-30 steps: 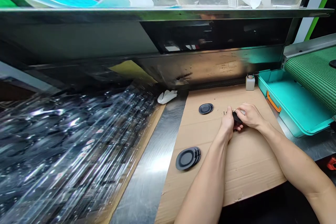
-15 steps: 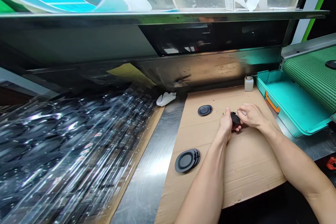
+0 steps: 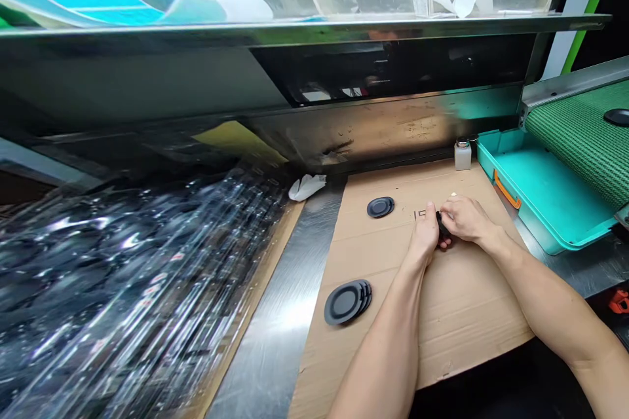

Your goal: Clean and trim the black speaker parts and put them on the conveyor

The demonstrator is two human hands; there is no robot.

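My left hand (image 3: pixel 425 233) is closed around a small black disc (image 3: pixel 443 225) above the cardboard sheet (image 3: pixel 373 249). Against the disc's upper right side my right hand (image 3: pixel 464 217) has its fingers pinched; a small pale bit shows at its fingertips, too small to name. Most of the disc is hidden by the fingers. Left of my hands lies a small group of dark discs (image 3: pixel 380 207). Nearer the front, a fanned stack of dark discs (image 3: pixel 344 303) rests on the cardboard.
Clear plastic trays with dark parts (image 3: pixel 122 275) fill the left. A crumpled white cloth (image 3: pixel 306 187) lies by the metal wall. At the back right are a small bottle (image 3: pixel 462 154), a teal bin (image 3: pixel 560 203) and a green conveyor belt (image 3: pixel 584 137).
My right hand has moved slightly left over the disc and now covers more of it. The whole view has shifted a little.
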